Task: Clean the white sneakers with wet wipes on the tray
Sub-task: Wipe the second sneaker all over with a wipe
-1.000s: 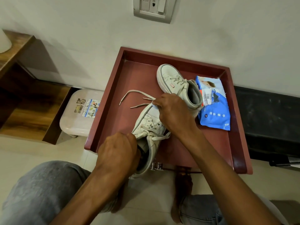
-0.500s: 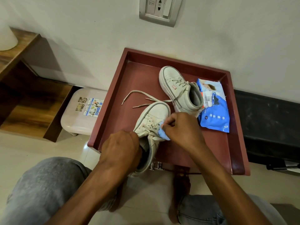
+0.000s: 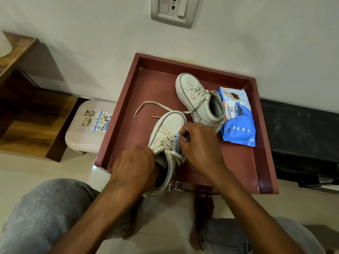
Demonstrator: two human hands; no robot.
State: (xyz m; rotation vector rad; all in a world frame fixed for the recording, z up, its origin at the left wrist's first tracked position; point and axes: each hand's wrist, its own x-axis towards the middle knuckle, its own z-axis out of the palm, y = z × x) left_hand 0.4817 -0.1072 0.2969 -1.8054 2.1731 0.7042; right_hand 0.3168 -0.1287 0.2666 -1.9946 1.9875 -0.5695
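Two white sneakers lie on a dark red tray (image 3: 183, 70). The near sneaker (image 3: 168, 127) points away from me, its heel past the tray's front edge. My left hand (image 3: 135, 165) grips its heel opening. My right hand (image 3: 198, 145) pinches a pale blue wet wipe (image 3: 177, 142) against the laces on the sneaker's right side. Only a small bit of the wipe shows. The second sneaker (image 3: 198, 99) lies further back. A blue wet wipe pack (image 3: 238, 123) rests at its right.
A small white plastic stool (image 3: 86, 129) stands left of the tray, beside a wooden shelf unit (image 3: 27, 114). A wall with a socket plate (image 3: 174, 11) rises behind. A black bench (image 3: 300, 132) lies to the right. My knees (image 3: 45, 217) and bare feet are below the tray.
My right hand drew the wipe back from the near sneaker's toe to its laces. The toe cap came into view. My left hand stayed on the heel.
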